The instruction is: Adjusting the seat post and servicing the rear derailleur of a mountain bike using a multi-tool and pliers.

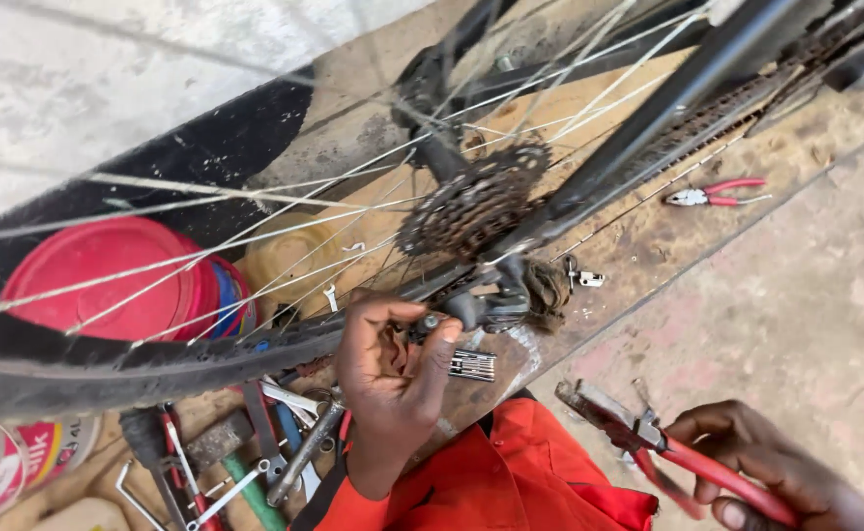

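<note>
At frame centre the left hand [385,366] pinches the rear derailleur [491,300] below the rusty cassette [476,200], while the right hand [776,472] grips red-handled pliers [648,438] at lower right.

Red-handled pliers [668,447] w/ grey jaws at 4 o'clock, black tyre [108,369], rusty brown sprocket cluster [476,202], red bucket [117,280], orange sleeve [511,472], silver spokes [206,256].
</note>
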